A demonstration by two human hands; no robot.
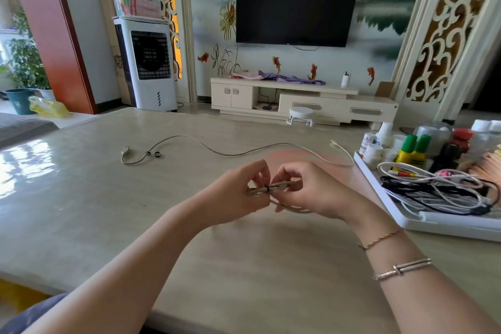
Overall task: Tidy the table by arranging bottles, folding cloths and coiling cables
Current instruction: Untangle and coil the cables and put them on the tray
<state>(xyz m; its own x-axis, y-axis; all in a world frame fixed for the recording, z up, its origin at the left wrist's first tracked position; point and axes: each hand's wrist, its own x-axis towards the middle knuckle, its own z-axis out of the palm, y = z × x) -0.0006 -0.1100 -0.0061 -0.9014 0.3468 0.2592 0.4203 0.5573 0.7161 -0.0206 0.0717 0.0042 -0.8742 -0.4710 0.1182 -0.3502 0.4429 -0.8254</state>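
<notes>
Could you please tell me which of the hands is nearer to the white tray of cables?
Right. The right hand holds the coiled cable just left of the white tray; the left hand lies farther left.

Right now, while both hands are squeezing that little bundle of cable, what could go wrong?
1. The left hand and right hand pinch the coiled cable at its small black tie; if that tie slips, the coil may spring open.
2. The loose cable lies stretched across the table just beyond the hands, so a forearm might snag it.
</notes>
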